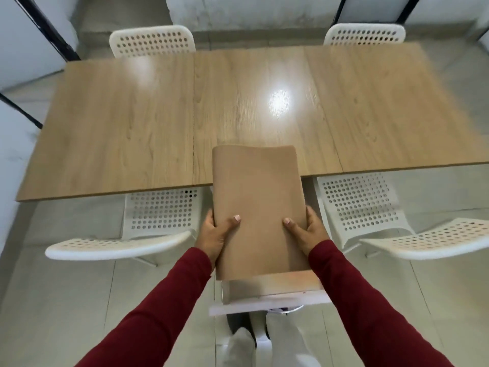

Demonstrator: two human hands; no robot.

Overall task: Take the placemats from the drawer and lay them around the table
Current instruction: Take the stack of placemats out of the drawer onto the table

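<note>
Gripping the tan placemats (258, 207) from either side, the left hand (214, 235) and right hand (308, 231) clamp the stack's near end, thumbs on top. The stack hangs above the open drawer (272, 295), its far end over the table (158, 123) edge, between two white chairs (158, 215).

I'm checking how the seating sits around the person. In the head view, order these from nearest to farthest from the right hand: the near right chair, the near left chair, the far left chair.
1. Near right chair, just right of the right hand.
2. Near left chair, across the placemats, beyond the left hand.
3. Far left chair, beyond the table.
</note>
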